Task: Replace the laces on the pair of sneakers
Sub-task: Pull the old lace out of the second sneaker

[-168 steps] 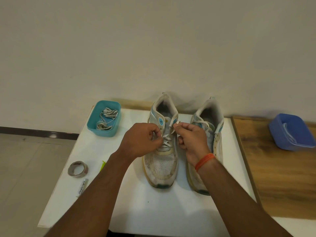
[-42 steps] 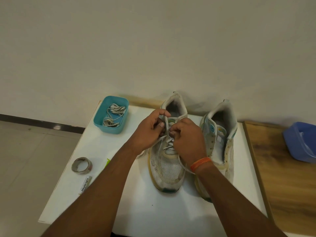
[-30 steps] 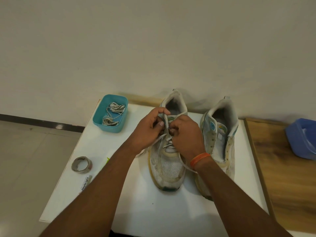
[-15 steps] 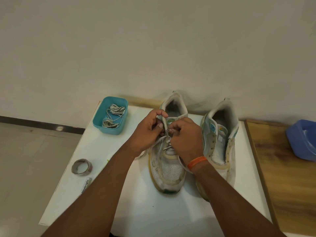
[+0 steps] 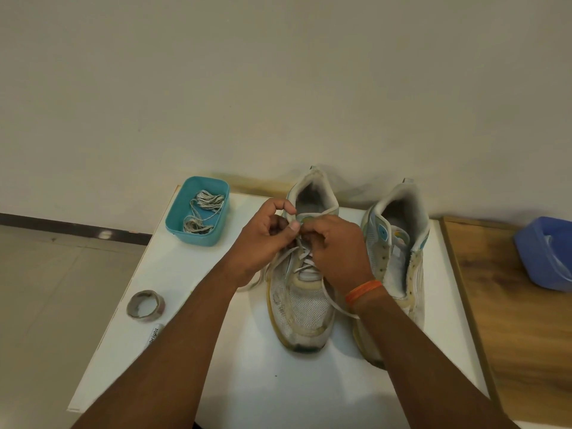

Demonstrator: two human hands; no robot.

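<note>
I am seeing both hands working at the upper eyelets of the left sneaker (image 5: 301, 292). The left hand (image 5: 263, 243) is curling its fingers and pinching the white lace (image 5: 305, 253) beside the tongue; the right hand (image 5: 335, 249) is curling over the same lace from the other side, gripping it, its knuckles touching the left thumb. An orange band (image 5: 362, 291) is sitting on the right wrist, and a loose lace end is trailing under it. The right sneaker (image 5: 399, 255) is lying just beside, unlaced. Both sneakers are lying lengthwise on the white surface (image 5: 185, 264), toes pointing toward me, heels toward the wall. A teal tray (image 5: 181, 218) holding old laces (image 5: 204, 209) is sitting at the far left, a tape roll (image 5: 145, 305) and a marker (image 5: 153, 334) nearer. A blue container (image 5: 538, 258) is resting on the wooden top at right.
</note>
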